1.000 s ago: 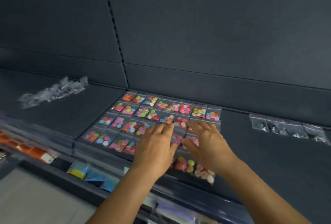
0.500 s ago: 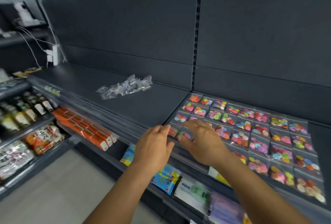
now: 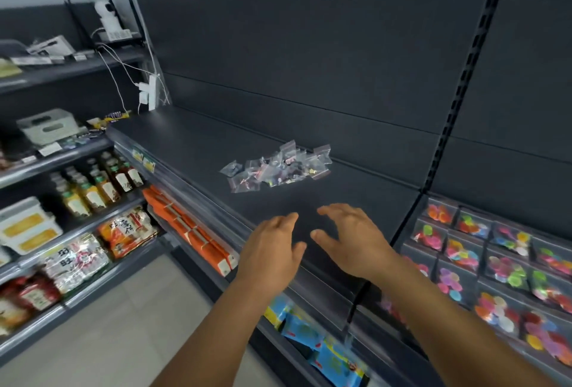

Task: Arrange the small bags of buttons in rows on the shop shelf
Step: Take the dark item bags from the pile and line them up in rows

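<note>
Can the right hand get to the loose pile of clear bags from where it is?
Probably yes. The right hand hovers open and empty over bare shelf, and nothing lies between it and the pile of clear bags farther back; a forward stretch should do.

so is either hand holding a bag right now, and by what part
Nothing is held. The left hand and right hand are both open and empty above the shelf, short of the loose pile of bags.

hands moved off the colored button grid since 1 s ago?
Yes. Both the left hand and right hand shifted left, off the rows of colourful button bags, past the shelf divider, toward the loose pile of bags.
</note>
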{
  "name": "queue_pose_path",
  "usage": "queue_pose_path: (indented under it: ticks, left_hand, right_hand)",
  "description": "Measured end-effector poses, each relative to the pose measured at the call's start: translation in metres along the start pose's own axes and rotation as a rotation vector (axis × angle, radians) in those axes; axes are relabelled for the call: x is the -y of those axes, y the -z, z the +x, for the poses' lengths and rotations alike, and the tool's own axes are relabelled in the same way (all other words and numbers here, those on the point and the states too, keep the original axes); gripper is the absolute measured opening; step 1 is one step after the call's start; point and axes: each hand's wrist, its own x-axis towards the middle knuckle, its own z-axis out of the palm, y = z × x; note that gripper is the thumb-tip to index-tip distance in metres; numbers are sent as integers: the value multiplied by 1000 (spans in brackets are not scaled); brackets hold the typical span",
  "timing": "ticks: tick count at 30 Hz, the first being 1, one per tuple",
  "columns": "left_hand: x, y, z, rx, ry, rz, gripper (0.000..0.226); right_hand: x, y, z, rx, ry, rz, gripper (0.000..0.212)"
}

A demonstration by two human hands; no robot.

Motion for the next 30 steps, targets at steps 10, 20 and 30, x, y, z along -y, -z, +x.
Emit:
queue_pose_path:
  ticks: [10,20,30]
  left_hand:
    - [72,-10,87,-8,123,46,62]
    - [134,-19,137,29,164,91,61]
    - [159,-16,153,33,-111,-131,22]
  right_hand:
    - [0,-27,116,58,13,17,56]
    - [19,-62,182,48,53,-29,50]
    - [31,-78,199,-139,-112,-9,14]
